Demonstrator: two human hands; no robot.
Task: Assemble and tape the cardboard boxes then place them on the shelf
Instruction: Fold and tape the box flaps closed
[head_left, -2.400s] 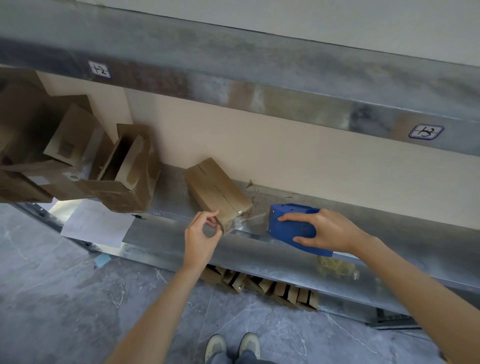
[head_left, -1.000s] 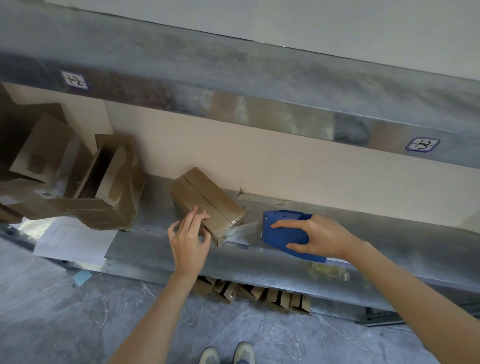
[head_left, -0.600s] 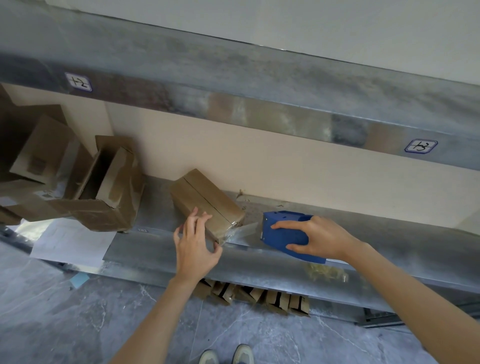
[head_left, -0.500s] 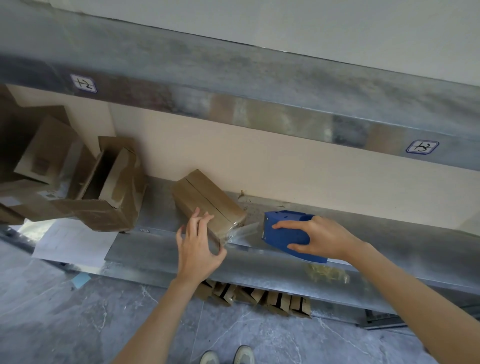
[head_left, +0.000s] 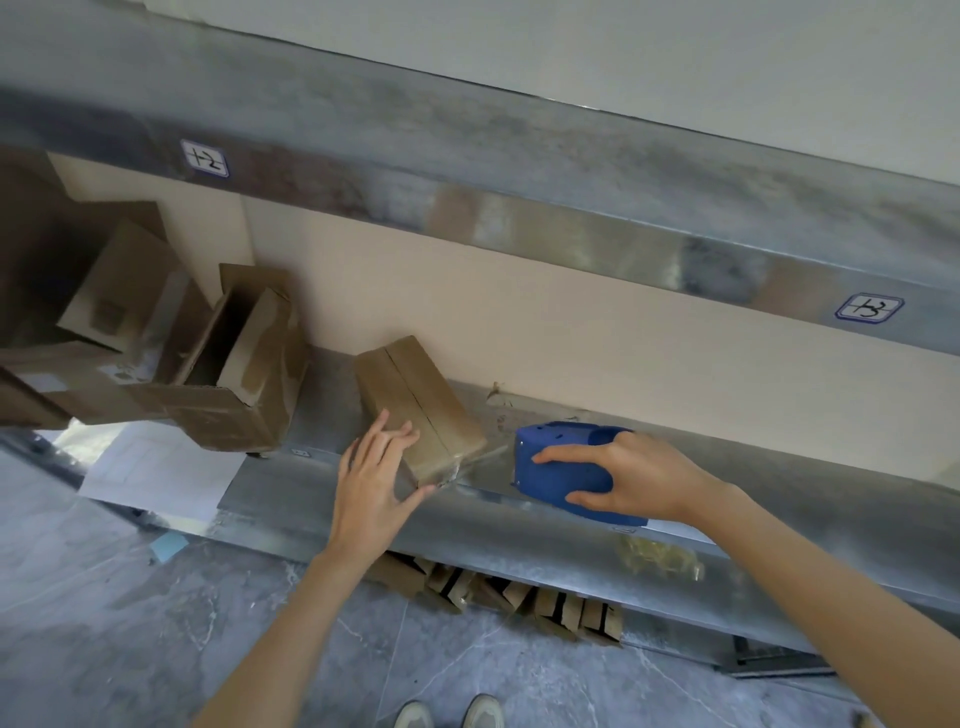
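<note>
pressing flat left hand (head_left: 371, 483) on box (head_left: 415, 405) lying lengthwise toward wall (head_left: 571, 338); right hand (head_left: 644, 478) grips dispenser (head_left: 556, 462)

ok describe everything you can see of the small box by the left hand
The small cardboard box is plain brown and oblong, flaps closed, a seam along its top. It lies askew on the metal shelf. The left hand presses flat on its near left side. A strip of clear tape stretches from its near end to the blue tape dispenser that the right hand grips.
</note>
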